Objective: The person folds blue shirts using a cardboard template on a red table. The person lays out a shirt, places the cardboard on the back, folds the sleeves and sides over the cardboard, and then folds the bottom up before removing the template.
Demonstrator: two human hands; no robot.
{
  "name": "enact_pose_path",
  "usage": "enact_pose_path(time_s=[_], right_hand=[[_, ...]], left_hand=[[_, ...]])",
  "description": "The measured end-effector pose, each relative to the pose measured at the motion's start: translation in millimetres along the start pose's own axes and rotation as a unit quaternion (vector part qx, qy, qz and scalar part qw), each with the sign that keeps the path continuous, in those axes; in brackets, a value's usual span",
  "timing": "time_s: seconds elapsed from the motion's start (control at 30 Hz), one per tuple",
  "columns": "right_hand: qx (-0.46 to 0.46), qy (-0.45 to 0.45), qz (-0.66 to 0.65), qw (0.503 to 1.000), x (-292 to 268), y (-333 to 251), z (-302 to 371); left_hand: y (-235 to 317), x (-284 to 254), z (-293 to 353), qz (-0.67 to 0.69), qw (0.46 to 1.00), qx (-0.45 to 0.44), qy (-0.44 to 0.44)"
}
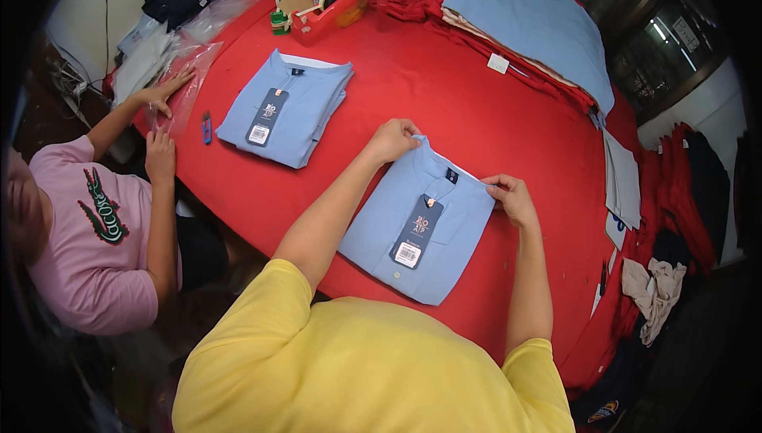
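A folded light blue shirt (pixel 460 234) lies on the red-covered table right in front of me. A dark hang tag (pixel 416 230) with a white label rests on its front. My left hand (pixel 394 141) pinches the shirt's far left shoulder corner. At the far right corner, my right hand (pixel 513 198) grips the fabric between thumb and fingers. Beyond my left forearm sits a second folded blue shirt (pixel 317 107), tagged the same way; neither of my hands touches it.
A person in a pink shirt (pixel 103 250) at the left handles a clear plastic bag (pixel 194 76). Near them lies a blue cutter (pixel 206 127). A red tape dispenser (pixel 329 16) stands at the back. Stacked blue cloth (pixel 524 16) covers the far right, with papers (pixel 621 179) along the right edge.
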State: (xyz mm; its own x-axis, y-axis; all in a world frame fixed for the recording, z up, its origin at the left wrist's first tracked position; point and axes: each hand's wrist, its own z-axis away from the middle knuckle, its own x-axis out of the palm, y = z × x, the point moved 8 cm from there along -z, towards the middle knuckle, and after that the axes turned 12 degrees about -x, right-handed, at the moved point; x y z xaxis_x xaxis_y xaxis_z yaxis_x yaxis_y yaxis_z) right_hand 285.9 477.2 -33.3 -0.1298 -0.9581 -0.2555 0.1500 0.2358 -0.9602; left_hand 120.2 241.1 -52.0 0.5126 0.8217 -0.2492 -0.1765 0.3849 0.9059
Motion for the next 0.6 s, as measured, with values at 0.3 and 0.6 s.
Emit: enact_pose_path(time_s=[0.3,0.6], right_hand=[[-0.151,0.014,0.111,0.982,41.4,-36.5,-132.6],[-0.134,0.051,0.221,0.965,94.0,-69.6,-198.6]], left_hand=[[68.7,-87.8,-39.4,-0.272,0.929,0.039,0.25],[56.8,-139.1,-89.8,-0.327,0.883,0.034,0.334]])
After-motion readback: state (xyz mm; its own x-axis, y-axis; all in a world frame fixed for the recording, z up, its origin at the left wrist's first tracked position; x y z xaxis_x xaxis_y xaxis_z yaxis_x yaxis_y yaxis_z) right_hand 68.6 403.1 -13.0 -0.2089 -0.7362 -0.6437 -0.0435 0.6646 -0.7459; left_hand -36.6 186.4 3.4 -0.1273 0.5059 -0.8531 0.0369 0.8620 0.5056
